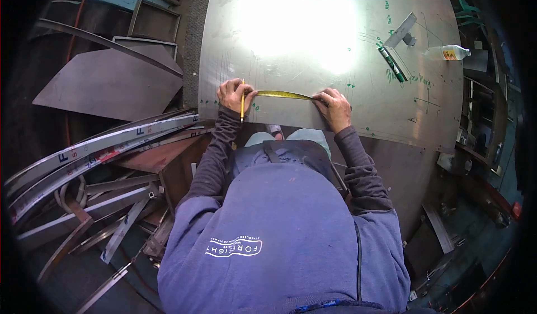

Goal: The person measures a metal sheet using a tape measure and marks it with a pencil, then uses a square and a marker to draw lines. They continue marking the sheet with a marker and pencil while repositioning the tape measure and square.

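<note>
A yellow tape measure blade (284,94) stretches between my two hands, bowed slightly, along the near edge of a shiny metal sheet (268,71). My left hand (235,94) pinches the blade's left end and also holds a thin yellow pencil (243,104), which stands roughly crosswise to the tape. At the other end, my right hand (335,108) has its fingers closed around the tape; a tape case, if there is one, is hidden by that hand. Green marks and faint drawn lines cover parts of the sheet.
A green marker (391,63), a metal angle piece (402,30) and a plastic bottle (449,53) lie on the sheet's right side. Metal strips (112,143) and scrap lengths crowd the left. A large cut plate (114,82) leans at the upper left.
</note>
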